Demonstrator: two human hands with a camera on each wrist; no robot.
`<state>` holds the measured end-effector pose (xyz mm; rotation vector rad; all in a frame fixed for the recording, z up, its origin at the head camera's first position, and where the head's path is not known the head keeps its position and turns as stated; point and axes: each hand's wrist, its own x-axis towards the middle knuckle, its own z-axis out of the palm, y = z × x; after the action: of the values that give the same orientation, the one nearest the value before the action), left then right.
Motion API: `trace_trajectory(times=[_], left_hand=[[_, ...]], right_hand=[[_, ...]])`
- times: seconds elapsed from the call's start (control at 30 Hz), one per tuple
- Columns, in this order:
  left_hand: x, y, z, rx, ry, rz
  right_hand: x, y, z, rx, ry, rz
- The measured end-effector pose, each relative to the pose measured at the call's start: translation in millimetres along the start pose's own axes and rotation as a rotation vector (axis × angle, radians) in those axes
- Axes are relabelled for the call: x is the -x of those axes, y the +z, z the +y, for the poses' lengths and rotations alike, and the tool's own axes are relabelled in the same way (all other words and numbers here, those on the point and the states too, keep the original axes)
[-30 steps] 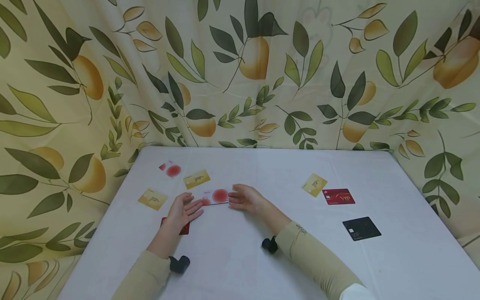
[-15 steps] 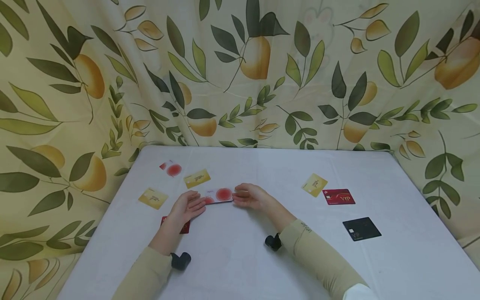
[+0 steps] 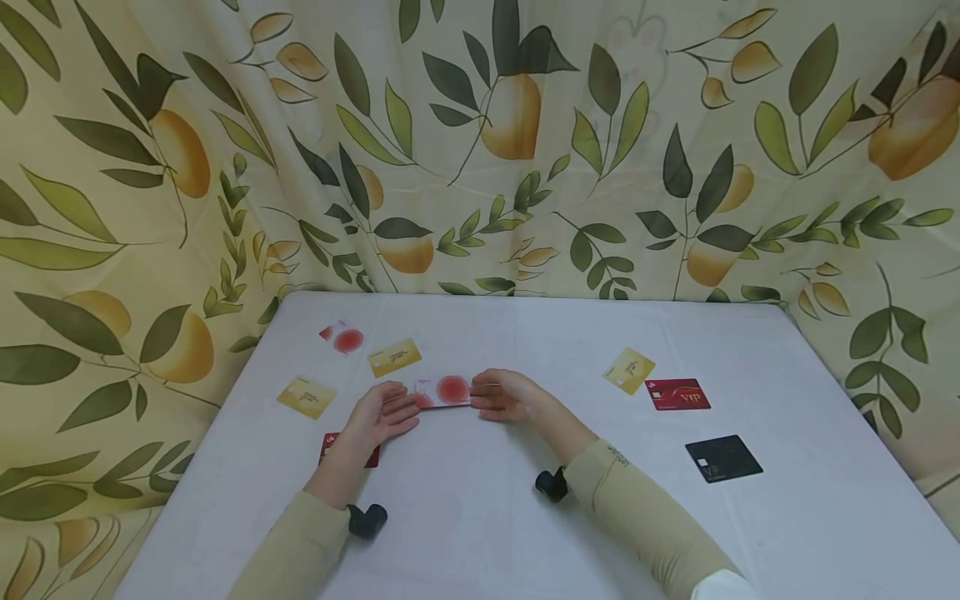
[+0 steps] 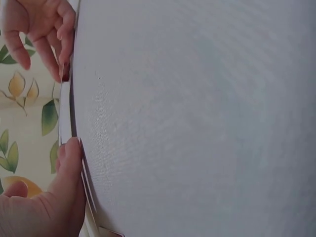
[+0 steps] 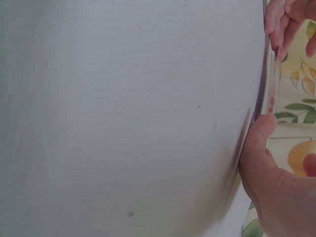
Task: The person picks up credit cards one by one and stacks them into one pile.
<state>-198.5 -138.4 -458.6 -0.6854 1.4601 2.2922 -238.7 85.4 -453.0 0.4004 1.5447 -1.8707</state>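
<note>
A white card with red circles (image 3: pixel 448 390) lies flat between the two hands on the white table, a dark line showing along its near edge. At its left end, my left hand (image 3: pixel 384 414) holds its fingers straight, fingertips right at the card's short edge. My right hand (image 3: pixel 517 396) is at the opposite end, palm turned inward and fingers extended against that edge. In the left wrist view the card (image 4: pixel 65 111) appears edge-on, spanning from one hand's fingertips to the other's. A red card (image 3: pixel 369 457) is partly hidden under my left wrist.
Left and behind lie two gold cards (image 3: pixel 306 397) and another white card with red spots (image 3: pixel 347 340). On the right are a gold card (image 3: pixel 628 370), a red VIP card (image 3: pixel 677 394) and a black card (image 3: pixel 723 458). A leaf-and-fruit patterned curtain (image 3: pixel 465 167) hangs behind the table.
Both hands and the white card between them have shifted slightly to the right. The other cards stay where they were.
</note>
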Motion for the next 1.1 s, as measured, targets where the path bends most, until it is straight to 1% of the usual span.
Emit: trace_trajectory(times=[0.17, 0.27, 0.4, 0.53, 0.73, 0.83, 0.93, 1.1], left_hand=[[0.5, 1.6, -0.7, -0.032, 0.009, 0.007], [-0.3, 2.2, -1.4, -0.025, -0.004, 0.011], [-1.7, 3.5, -2.7, -0.014, -0.021, -0.005], [-2.5, 5.6, -3.8, -0.011, -0.016, -0.035], [-2.3, 11.0, -5.8, -0.02, -0.003, -0.038], [-1.9, 14.5, -6.4, -0.041, 0.002, -0.037], [-0.9, 18.4, -6.6, -0.066, 0.005, -0.044], [0.6, 25.9, -7.5, -0.092, 0.01, -0.072]], right_hand=[[0.4, -3, 0, 0.0, -0.006, -0.004], [1.1, -6, 0, -0.001, -0.007, -0.013], [2.9, -9, 0, 0.005, -0.009, -0.028], [5.0, -12, 0, -0.003, -0.015, -0.023], [9.7, -16, -1, -0.009, -0.02, -0.017], [12.6, -18, -1, -0.019, -0.021, -0.019], [16.0, -21, -1, -0.019, -0.027, -0.023], [22.1, -26, -2, 0.001, -0.035, -0.003]])
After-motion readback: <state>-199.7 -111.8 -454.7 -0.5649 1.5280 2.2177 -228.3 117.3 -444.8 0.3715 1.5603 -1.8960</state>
